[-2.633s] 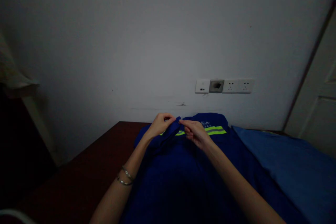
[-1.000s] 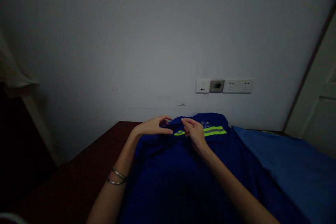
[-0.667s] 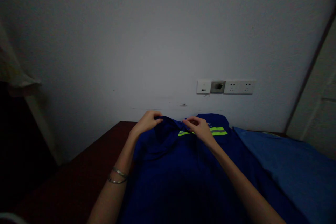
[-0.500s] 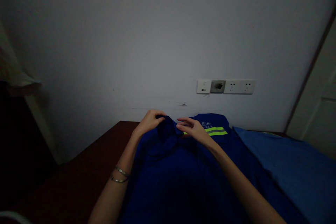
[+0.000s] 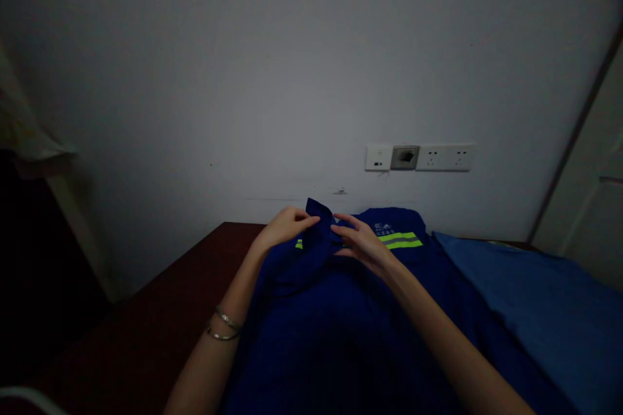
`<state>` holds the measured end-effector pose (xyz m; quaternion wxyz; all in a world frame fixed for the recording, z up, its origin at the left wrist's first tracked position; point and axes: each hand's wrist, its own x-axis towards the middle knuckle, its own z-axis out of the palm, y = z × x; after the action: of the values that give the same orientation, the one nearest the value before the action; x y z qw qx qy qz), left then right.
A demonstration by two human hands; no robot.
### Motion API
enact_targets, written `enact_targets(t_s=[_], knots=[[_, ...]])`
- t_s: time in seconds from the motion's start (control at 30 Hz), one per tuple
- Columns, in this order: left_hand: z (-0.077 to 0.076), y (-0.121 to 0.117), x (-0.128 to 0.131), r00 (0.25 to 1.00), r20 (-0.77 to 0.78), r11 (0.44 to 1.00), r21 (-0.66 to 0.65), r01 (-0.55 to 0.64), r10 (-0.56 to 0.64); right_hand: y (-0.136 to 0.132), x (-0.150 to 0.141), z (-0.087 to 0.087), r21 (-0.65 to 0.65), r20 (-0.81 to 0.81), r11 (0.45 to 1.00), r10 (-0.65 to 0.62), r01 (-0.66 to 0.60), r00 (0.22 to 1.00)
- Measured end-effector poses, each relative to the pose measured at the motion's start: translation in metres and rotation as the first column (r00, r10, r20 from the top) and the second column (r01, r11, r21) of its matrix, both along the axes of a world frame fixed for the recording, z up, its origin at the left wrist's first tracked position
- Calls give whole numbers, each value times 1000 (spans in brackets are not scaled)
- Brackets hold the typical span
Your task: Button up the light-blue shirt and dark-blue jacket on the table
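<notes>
A dark blue work jacket (image 5: 302, 331) lies spread before me, with a yellow-green and grey reflective band (image 5: 403, 240) and small white print across its far part. Its collar (image 5: 318, 233) stands raised between my hands. My left hand (image 5: 286, 228), with two bracelets on the wrist, pinches the upper edge of the collar between thumb and fingers. At the collar's right edge is my right hand (image 5: 363, 243), its fingers spread apart and the fingertips touching the cloth. The near part of the jacket is lost in shadow.
A lighter blue cloth (image 5: 540, 305) lies at the right. The dark red tabletop (image 5: 195, 272) shows at the left. Behind stands a pale wall (image 5: 292, 78) with a row of sockets (image 5: 442, 157). A white door (image 5: 598, 201) is at the far right.
The collar has turned more upright, its tip now higher. My left hand has shifted slightly right along it. My right hand's fingers have spread wider.
</notes>
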<state>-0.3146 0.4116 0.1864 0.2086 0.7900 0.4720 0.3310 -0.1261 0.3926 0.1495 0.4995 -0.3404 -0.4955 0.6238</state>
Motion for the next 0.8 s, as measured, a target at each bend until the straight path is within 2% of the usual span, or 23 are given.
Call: enact_targets(t_s=[0.07,0.13,0.27,0.43,0.53,0.63,0.7,0.77,0.8], knots=[[-3,-1,6,994,53,984,-144,103,-96,-1,-1,0,7,11,1000,10,-10,1000],[-6,-2,12,988,103,974,-186,131,-113,-1,-4,-1,28,18,999,21,-21,1000],[-4,-6,18,990,87,984,-133,119,-108,-2,-8,-4,54,6,996,74,-74,997],[-1,-10,12,986,102,987,-81,138,-129,-6,-13,-9,81,-29,987,139,-137,990],[-5,-2,-1,987,147,996,-55,68,-60,-8,-15,-10,91,-38,980,179,-175,983],[-5,15,-31,965,254,998,-39,-49,57,-6,-15,-8,70,-22,984,164,-162,986],[3,27,-67,918,347,982,-61,-181,191,-3,-11,-7,47,12,994,95,-95,995],[16,34,-113,819,411,915,-127,-383,399,2,-6,-7,51,71,999,9,-13,997],[23,35,-138,754,434,864,-138,-485,493,4,-3,-7,63,100,998,-28,22,995]])
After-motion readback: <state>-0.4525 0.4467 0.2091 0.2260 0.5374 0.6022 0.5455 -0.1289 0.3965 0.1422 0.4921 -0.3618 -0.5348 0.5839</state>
